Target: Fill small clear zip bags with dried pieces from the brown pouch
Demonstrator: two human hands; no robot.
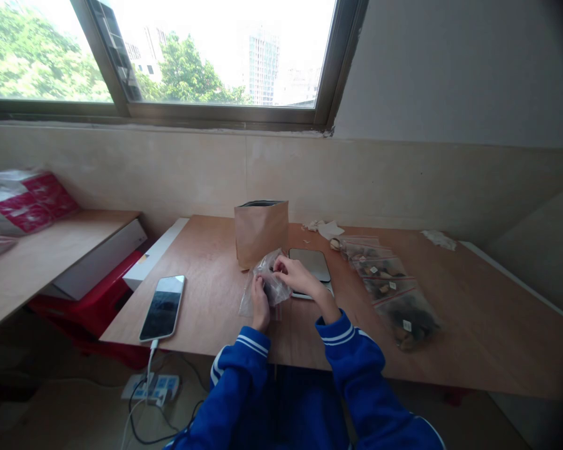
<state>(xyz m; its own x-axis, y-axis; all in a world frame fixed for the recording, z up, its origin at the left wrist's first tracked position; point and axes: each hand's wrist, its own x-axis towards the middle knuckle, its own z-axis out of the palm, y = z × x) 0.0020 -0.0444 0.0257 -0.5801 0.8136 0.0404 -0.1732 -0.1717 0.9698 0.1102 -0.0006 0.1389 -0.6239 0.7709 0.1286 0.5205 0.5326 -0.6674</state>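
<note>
Both of my hands hold a crumpled clear plastic bag [268, 289] above the wooden table [478, 331], with something dark inside it. My left hand [260, 304] grips its lower part, and my right hand [293, 275] pinches it near the top. Just behind them stands an open brown kraft paper bag [261, 234]. To the right, a flat dark-topped device [310, 264], possibly a digital scale, lies partly behind my right hand. Several small zip bags [388, 289] holding dark pieces lie in an overlapping row farther right.
A smartphone [162, 308] lies on the table's left, its cable running down to a power strip [150, 387] on the floor. Crumpled white tissue [328, 229] lies near the wall. A lower shelf [42, 259] holding a red-and-white package [28, 206] stands left, above a red stool [87, 306].
</note>
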